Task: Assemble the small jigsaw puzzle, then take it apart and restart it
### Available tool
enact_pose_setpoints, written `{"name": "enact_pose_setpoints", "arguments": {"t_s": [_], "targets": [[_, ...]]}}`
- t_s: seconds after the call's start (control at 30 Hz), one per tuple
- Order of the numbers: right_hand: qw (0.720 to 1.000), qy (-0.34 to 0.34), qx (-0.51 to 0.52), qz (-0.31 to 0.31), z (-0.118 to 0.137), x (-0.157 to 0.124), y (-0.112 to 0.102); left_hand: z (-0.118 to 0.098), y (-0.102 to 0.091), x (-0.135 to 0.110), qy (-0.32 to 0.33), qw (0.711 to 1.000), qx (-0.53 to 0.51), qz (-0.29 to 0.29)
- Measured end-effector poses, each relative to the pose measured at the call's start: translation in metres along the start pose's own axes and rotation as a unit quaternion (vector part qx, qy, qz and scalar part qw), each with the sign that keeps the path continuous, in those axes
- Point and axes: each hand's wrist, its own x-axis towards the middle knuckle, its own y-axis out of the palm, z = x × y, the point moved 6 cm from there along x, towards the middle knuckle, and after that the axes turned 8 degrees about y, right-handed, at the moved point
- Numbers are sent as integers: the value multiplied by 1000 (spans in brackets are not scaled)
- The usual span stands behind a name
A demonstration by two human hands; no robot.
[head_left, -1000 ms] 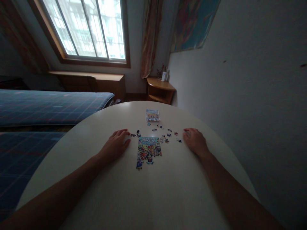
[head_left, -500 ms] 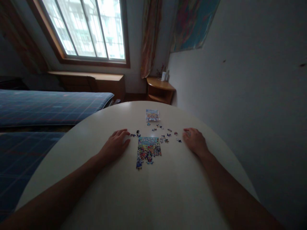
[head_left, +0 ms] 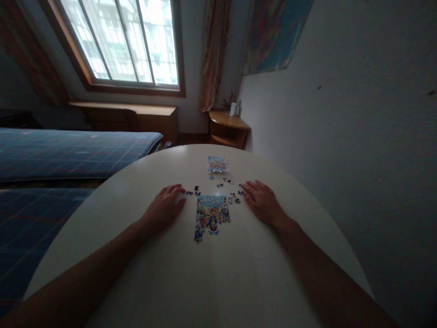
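A partly joined jigsaw puzzle (head_left: 212, 209) lies in front of me, with a ragged lower edge and a pale title band along its top. My left hand (head_left: 166, 203) rests on the table left of it, fingers stretched out and apart. Its fingertips are close to a few loose puzzle pieces (head_left: 190, 193). To the right of the puzzle, my right hand (head_left: 262, 202) lies palm down with its fingers extended. Those fingertips reach the loose pieces (head_left: 240, 192) on that side and partly cover some; nothing shows in its grasp.
The white round table (head_left: 218, 278) carries more scattered pieces (head_left: 220, 185) beyond the puzzle. Farther back lies a small printed packet (head_left: 217, 165). A bed with a plaid cover (head_left: 68, 152) stands at the left, and a wall (head_left: 358, 150) runs along the right.
My right hand has moved left, closer to the puzzle, over the loose pieces on the right. My left hand and the puzzle have stayed put.
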Motion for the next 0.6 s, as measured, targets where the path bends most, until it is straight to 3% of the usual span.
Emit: {"name": "enact_pose_setpoints", "arguments": {"t_s": [0.33, 0.6], "targets": [[999, 15, 42, 6, 9, -2, -18, -1, -1, 0, -4, 1000, 0, 6], [991, 45, 13, 128, 17, -18, -20, -1, 0, 0, -9, 1000, 3, 7]]}}
